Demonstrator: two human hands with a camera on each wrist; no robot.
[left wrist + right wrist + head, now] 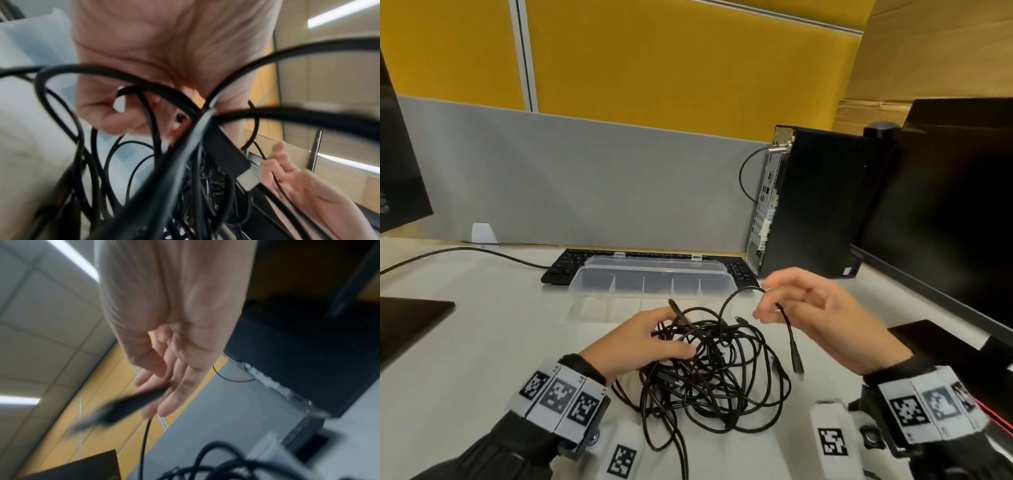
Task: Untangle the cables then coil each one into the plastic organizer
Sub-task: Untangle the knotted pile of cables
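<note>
— A white desk (482, 308) in a yellow-and-grey partitioned cubicle. Where do the cables sit?

— The tangle of cables (709, 370) lies near the front edge of the desk, about midway along it. The plastic organizer (650, 277) stands open behind it, toward the back edge, resting against a keyboard (571, 265).

— And the hands?

— The left hand (643, 342) rests on the tangle's left side, fingers curled in among the loops, gripping them. The right hand (822, 318) is raised above the tangle's right side, pinching one cable (786, 322) between thumb and fingertips; its plug end (797, 359) hangs down toward the desk.

— Which way does that strand run?

— From the right fingers it arcs left and down into the heap, so the free length lies to the right, the knot to the left. The right hand is nearer the loose end.

— Room to pull?

— I judge up and to the right is best, though a computer tower (822, 205) and a monitor (945, 222) stand along the right side. The front edge is close, so loops could slide off there.
</note>
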